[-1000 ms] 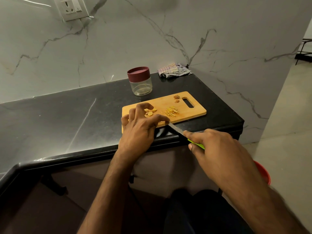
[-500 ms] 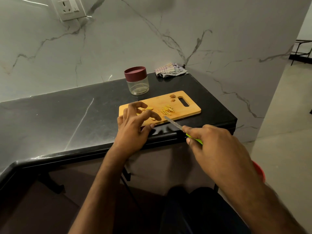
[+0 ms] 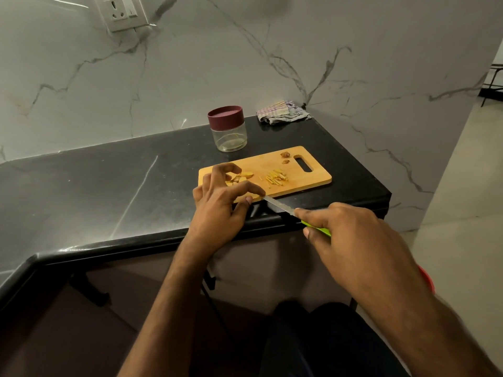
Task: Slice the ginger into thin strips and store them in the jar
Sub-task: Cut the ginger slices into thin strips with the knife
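- A marble wall (image 3: 245, 63) with grey veins backs the scene, with a switch and socket plate (image 3: 122, 12) at its upper left.
- A black stone counter (image 3: 95, 186) runs beneath it, ending at a corner on the right.
- A wooden cutting board (image 3: 313, 180) lies near the counter's front edge, its handle slot to the right.
- The right hand (image 3: 351, 235) is off the counter's front edge, fingers curled round the green handle of a knife (image 3: 280, 206); the index finger lies along the top, and the blade points toward the board's near edge.
- The left hand (image 3: 220, 202) rests over the board's left end, fingers bent and spread; whether its index finger and thumb pinch anything beside the blade tip cannot be told.
- A clear jar (image 3: 230, 131) with a maroon lid stands upright behind the board, apart from it.
- A striped cloth (image 3: 283, 112) is crumpled in the far corner.
- Ginger slices (image 3: 242, 177) lie just beyond the left fingers.
- Thin ginger strips (image 3: 276, 177) are heaped mid-board.
- Two ginger scraps (image 3: 285, 157) sit beside the slot.
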